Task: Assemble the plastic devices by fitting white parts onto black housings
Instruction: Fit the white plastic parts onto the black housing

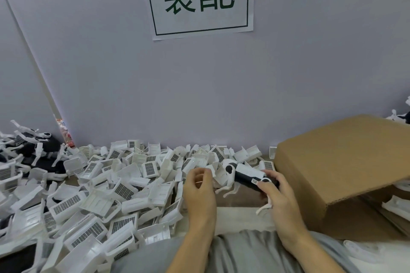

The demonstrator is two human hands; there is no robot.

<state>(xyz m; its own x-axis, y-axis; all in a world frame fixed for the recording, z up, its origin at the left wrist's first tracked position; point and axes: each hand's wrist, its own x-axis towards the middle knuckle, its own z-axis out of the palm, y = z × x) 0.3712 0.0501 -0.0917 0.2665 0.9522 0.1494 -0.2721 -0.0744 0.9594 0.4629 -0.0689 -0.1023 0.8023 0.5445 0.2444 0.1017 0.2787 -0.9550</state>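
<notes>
- Both bare forearms reach away from the person's body, side by side and close together.
- The left hand [199, 186] is raised with its back toward the head camera, fingers curled inward and the thumb near the fingertips. Something small and pale seems to sit at the fingertips, but I can't make it out.
- The right hand [276, 193] sits just to the right of the left, a little nearer, its fingers wrapped round a black-and-white device [246, 175] that sticks out to the left.
- The two hands are near each other but not touching.
</notes>
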